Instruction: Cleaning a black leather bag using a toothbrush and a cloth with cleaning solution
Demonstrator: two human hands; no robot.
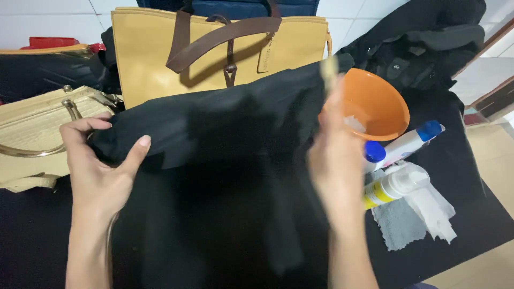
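Item: black cloth point(214, 128), held up over a black-covered table point(471, 214), its upper edge running left to right between both hands. Left hand point(101, 166) was closed on the left corner, thumb in front. Right hand point(334, 155) was seen blurred at the right edge; its grip could not be told. Behind were noted a tan bag point(150, 59), an orange bowl point(380, 101) and bottles point(407, 144). The cloth's lower part was lost against the dark table.
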